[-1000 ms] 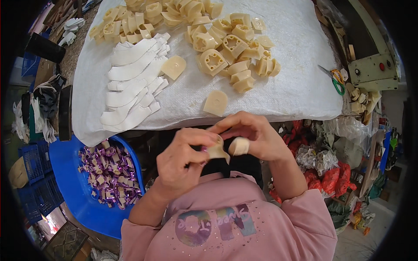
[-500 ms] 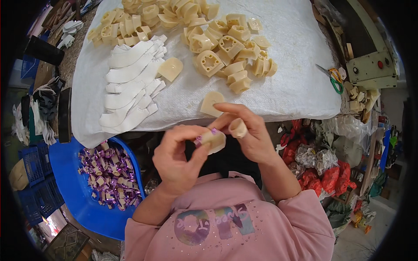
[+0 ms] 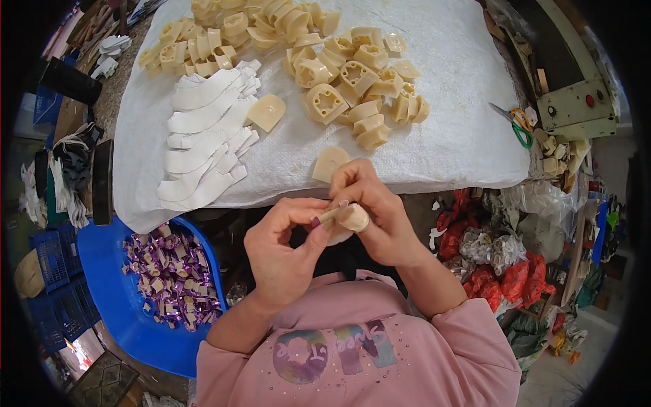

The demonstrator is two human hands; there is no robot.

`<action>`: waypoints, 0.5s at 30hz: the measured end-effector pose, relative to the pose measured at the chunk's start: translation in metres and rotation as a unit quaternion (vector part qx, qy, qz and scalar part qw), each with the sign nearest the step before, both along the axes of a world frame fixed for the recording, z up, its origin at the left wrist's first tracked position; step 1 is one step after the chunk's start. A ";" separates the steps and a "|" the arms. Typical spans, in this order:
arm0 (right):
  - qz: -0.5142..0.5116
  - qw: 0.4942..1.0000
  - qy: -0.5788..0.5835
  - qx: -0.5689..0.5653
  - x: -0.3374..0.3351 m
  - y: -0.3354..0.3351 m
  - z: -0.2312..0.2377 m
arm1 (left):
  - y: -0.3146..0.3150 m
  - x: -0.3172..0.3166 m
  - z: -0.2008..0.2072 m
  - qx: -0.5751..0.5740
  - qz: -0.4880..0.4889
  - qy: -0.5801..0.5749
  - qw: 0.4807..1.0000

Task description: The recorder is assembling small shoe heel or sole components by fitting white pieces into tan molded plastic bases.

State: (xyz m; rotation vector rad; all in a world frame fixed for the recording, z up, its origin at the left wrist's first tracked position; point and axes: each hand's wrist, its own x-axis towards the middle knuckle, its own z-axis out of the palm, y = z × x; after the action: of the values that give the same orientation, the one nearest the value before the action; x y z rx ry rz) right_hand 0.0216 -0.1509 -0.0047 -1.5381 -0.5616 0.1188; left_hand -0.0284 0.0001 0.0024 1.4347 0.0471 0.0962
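Cream-coloured and rounded, a small moulded plastic piece sits pinched between both hands just below the near edge of the white cloth-covered surface, over the person's lap. The right hand wraps it from the right with fingers curled narrow around its top. The left hand closes in from the left, thumb and forefinger pressed together on a thin strip with a purple tip that lies across the piece. That strip's long axis runs left to right, from the left thumb towards the right palm. Both hands are equally close; neither is open.

Beyond that near edge lie a lone cream wedge, a fan of white curved strips and a heap of cream plastic blocks. Left of the left hand, a blue tub holds purple wrapped bits.
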 end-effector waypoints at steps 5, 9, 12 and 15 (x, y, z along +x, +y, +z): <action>-0.061 0.984 -0.152 -0.068 -0.002 -0.001 0.004 | 0.000 0.003 0.003 0.160 0.028 -0.137 0.977; 0.061 0.984 0.068 0.151 0.004 -0.012 0.003 | 0.009 0.011 -0.002 0.200 0.052 -0.241 0.948; 0.069 0.982 0.158 0.074 0.009 -0.017 0.012 | 0.011 0.010 0.000 0.266 0.035 -0.294 0.917; 0.104 0.974 0.195 0.046 0.010 -0.020 0.013 | 0.012 0.010 -0.006 0.269 0.006 -0.336 0.902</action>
State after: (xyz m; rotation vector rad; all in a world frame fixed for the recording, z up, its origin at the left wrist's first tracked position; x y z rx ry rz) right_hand 0.0318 -0.1712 0.0079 -1.3178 -0.4063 0.5366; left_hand -0.0184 0.0122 -0.0034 1.8804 -0.5818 0.6535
